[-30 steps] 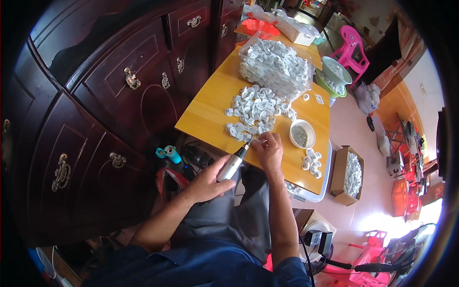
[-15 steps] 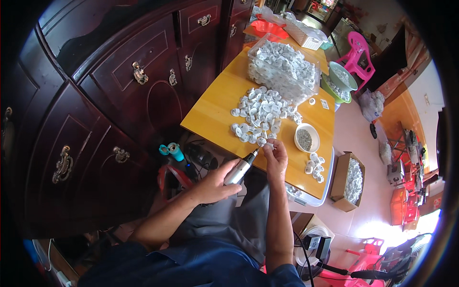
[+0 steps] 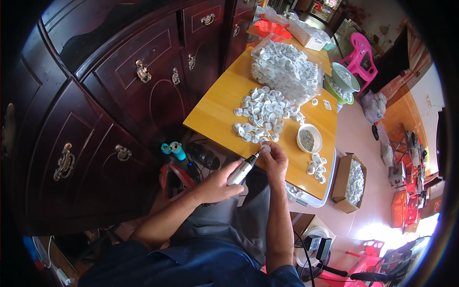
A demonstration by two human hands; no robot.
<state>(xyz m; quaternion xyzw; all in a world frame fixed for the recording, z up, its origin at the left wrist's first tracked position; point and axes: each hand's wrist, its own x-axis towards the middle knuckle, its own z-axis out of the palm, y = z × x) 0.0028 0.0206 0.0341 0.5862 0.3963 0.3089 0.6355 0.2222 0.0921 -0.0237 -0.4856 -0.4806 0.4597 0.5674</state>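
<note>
My left hand (image 3: 221, 185) is wrapped round a silver-and-black electric screwdriver (image 3: 243, 172), which points up and to the right. Between the fingertips of my right hand (image 3: 276, 163) is a small white plastic part (image 3: 266, 148), held over the table's near edge. The screwdriver's bit reaches this part; whether it sits in a screw is too small to tell. Just beyond lies a loose pile of similar white parts (image 3: 267, 110). To the right of my right hand stands a white bowl (image 3: 319, 146) of small metal pieces, with a smaller group of white parts (image 3: 316, 167) nearer me.
A clear bin (image 3: 308, 91) heaped with white parts stands farther back on the yellow wooden table (image 3: 210, 112). Dark cabinets (image 3: 138, 110) line the left. On the floor at right is a cardboard box (image 3: 340, 191) of white parts. Bowls and a pink chair (image 3: 359, 60) stand beyond.
The white part in my right hand has turned and come closer to the screwdriver's bit. Both hands keep their grips. The whole view has shifted slightly.
</note>
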